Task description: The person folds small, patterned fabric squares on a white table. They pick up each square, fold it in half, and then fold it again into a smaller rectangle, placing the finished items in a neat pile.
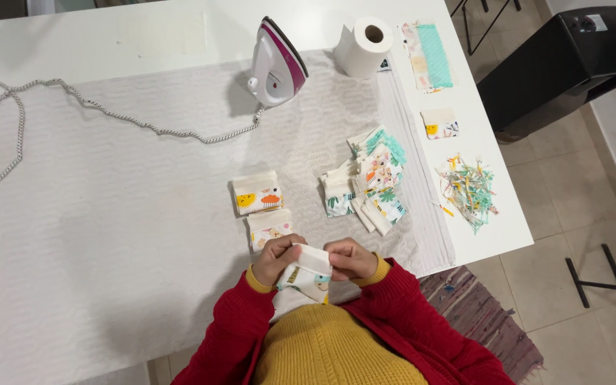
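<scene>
Two hands meet over a small fabric piece at the near edge of a white table, held just above a yellow jumper. The left hand pinches its left edge with fingers curled narrow; the right hand closes on the right edge in the same way, so the cloth spans the gap between them. The piece, white-backed with a printed face, looks light, soft and floppy, likely to sag or unfold unless held at opposite edges or along a crease. Just beyond the hands lie two folded squares on a pale ironing cloth. To the right sits a loose pile of folded pieces, and farther right a heap of thin trimmings. An iron stands on its heel at the far side, its braided cord trailing left, beside a paper roll.
</scene>
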